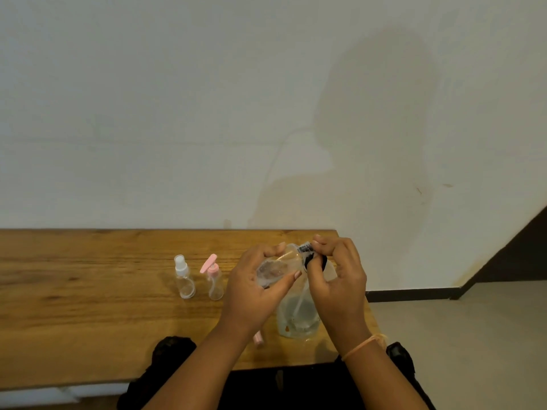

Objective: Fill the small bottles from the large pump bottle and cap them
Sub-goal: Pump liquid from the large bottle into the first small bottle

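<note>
- Altogether three small bottles: white-topped one [184,278] and pink-topped one [214,279] stand on the table [88,291]; the third [273,269] tilts above the one large bottle [297,318].
- Left hand [251,291] fingers wrap the third; right hand [340,279] fingers pinch its black cap [306,252] (partly hidden).

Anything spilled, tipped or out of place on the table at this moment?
No spill shows on the table. The spray bottle and pink-pump bottle stand upright. Only oddity: a small pink piece lies loose near the front edge, partly hidden by the wrist of the left hand; what it is, I cannot tell.
</note>
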Tool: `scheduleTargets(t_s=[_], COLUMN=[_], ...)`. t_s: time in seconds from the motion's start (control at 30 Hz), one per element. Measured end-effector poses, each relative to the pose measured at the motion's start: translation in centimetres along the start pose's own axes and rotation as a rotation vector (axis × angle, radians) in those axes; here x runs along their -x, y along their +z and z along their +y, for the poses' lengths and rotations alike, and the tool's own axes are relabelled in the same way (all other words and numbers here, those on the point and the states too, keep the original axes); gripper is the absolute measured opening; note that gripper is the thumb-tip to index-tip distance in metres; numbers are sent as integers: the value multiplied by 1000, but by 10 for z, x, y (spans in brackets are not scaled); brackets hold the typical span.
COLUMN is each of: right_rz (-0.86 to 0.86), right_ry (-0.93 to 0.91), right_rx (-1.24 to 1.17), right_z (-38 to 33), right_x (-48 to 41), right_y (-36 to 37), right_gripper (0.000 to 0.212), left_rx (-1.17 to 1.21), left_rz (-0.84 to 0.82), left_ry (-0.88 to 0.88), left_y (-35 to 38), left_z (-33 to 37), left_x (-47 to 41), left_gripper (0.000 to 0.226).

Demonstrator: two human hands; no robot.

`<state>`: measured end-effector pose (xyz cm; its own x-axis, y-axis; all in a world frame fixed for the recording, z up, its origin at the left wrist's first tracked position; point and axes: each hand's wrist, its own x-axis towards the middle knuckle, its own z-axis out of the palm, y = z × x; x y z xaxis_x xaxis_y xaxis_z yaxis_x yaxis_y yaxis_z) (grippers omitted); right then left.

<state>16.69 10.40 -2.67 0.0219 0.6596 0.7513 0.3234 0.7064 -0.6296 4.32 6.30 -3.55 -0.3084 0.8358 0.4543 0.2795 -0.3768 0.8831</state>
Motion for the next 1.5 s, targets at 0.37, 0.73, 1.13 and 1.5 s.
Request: scheduleTargets(t_s=[0.37,0.73,1.13,1.5], right_rz=[38,24,27,28], right_ry=[-26,-41,-49,-78], right_rx=[43,20,31,41], right_z=[-4,-2,4,-2], right_x=[-5,1,-2,-1], right_y=[3,-1,5,-2], right_gripper=[12,19,18,18], left_rx=[8,17,50,25], left_rz=[61,18,-40,-32], left_ry=[89,47,-25,27], left_y=[5,4,2,1], left_z=[1,-1,-1,1], left_x=[1,3,-2,0], left_gripper=[38,34,31,39])
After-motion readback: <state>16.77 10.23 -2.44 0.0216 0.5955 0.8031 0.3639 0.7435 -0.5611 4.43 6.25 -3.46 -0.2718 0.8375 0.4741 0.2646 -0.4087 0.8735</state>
